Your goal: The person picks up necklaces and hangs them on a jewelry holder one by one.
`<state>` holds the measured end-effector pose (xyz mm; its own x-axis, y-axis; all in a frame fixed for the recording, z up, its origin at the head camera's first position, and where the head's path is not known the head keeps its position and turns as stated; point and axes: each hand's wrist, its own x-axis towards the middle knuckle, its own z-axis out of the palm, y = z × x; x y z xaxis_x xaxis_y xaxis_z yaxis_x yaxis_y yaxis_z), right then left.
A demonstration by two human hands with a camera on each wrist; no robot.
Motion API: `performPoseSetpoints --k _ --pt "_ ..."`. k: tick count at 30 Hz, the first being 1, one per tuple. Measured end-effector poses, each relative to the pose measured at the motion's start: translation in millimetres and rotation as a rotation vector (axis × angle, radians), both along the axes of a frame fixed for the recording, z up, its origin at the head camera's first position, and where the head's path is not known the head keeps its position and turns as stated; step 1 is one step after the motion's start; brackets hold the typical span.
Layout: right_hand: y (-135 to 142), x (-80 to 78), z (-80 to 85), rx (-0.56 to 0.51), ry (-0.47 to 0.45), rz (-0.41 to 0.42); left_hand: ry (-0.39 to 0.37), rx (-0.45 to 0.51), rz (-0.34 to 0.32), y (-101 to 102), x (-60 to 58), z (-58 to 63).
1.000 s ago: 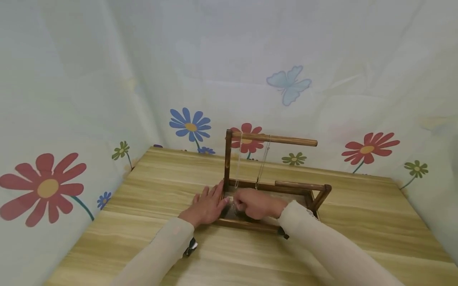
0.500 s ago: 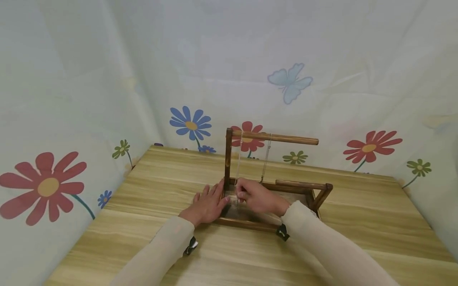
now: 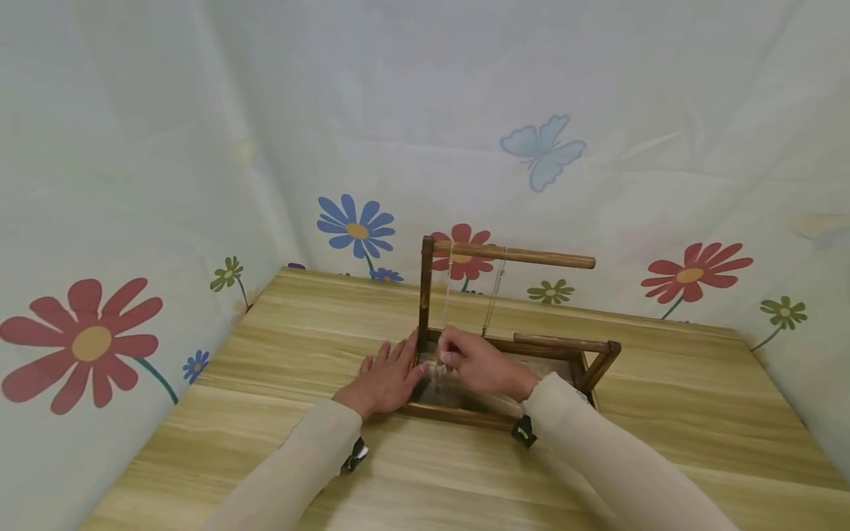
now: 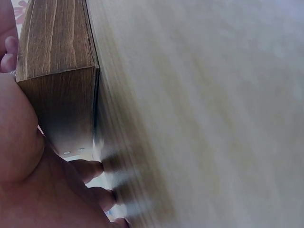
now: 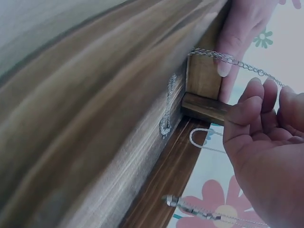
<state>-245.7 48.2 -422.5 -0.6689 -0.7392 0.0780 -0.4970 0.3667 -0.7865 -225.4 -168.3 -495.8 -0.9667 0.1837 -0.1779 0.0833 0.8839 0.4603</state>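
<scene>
My right hand (image 3: 483, 363) is over the left part of a dark wooden jewelry stand's tray (image 3: 458, 415). Thumb and fingertips pinch a silver chain (image 5: 251, 69), which sags from them past the tray's end wall. Another silver chain (image 5: 167, 111) lies on the tray floor below. My left hand (image 3: 381, 385) rests against the tray's left end, its fingers spread, some on the table. From the stand's upper bar (image 3: 551, 258) hang a thin looped chain (image 5: 199, 145) and a necklace with shiny beads (image 5: 190, 209), both close beside my right hand.
An upright post (image 3: 424, 295) carries the upper bar at the left. A lower bar (image 3: 561, 342) sticks out leftward from a slanted support at the tray's right end. The wood-grain table (image 3: 265, 332) meets a white curtain (image 3: 425, 110) printed with flowers and a butterfly.
My right hand has risen from low in the tray with the silver chain now dangling from its fingertips. The bead necklace has swung slightly. My left hand has stayed in place.
</scene>
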Motion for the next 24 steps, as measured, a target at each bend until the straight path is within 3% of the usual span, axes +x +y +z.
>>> performPoseSetpoints --k 7,15,24 --pt "2 0.2 1.9 -0.134 -0.085 -0.031 0.001 0.000 -0.008 0 -0.3 -0.6" --pt "2 2.6 12.6 -0.185 0.005 -0.111 0.005 -0.008 -0.011 -1 -1.5 -3.5" --pt "12 9.2 36.8 -0.265 -0.045 -0.166 0.009 0.022 -0.010 0 0.2 -0.2"
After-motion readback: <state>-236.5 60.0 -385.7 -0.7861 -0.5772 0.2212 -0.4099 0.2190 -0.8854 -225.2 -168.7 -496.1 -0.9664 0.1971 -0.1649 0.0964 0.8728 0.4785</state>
